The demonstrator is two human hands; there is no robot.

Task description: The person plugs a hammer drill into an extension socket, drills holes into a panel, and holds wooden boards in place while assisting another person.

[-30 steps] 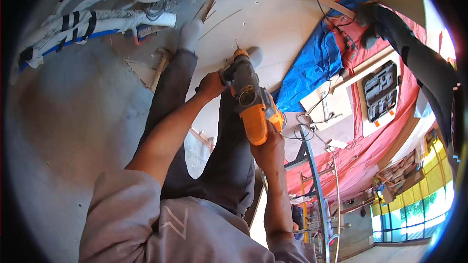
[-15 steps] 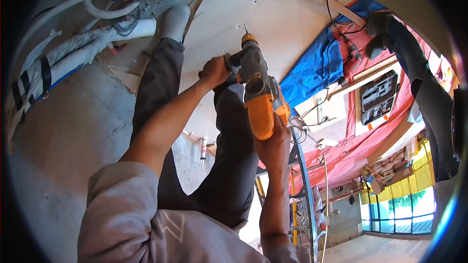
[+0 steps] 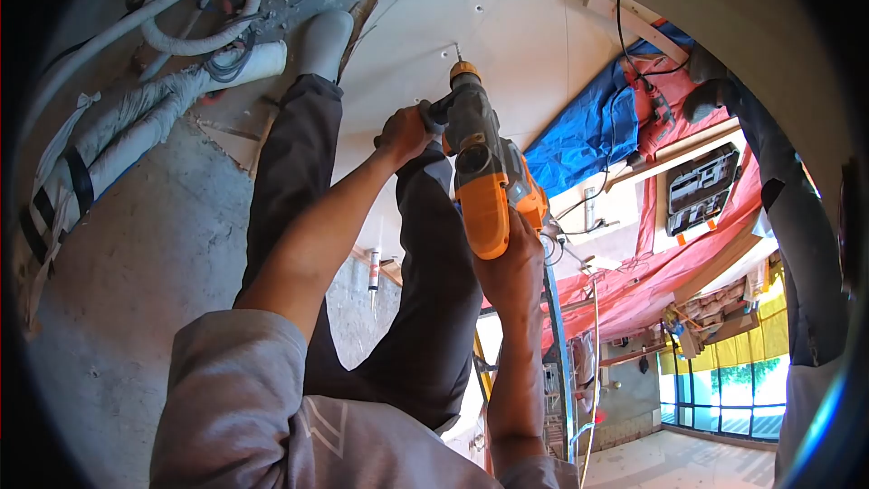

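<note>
An orange and grey power drill points away from my body, its bit at the pale board beside a small hole. Whether the tip has entered the board I cannot tell. My left hand is wrapped round the side handle near the drill's front. At the rear, my right hand grips the main handle, partly hidden behind the orange housing. My legs in dark trousers stretch out below the drill, with one grey-socked foot beside the board's edge.
White wrapped pipes and a coiled hose lie at upper left. A blue tarp, an open tool case and red sheeting are at right. Another person's dark-clad leg is at far right. A sealant tube shows between my legs.
Over the last second the drill's bit has moved slightly right and up along the board, both hands staying on the drill. The view has shifted, bringing the sealant tube into sight.
</note>
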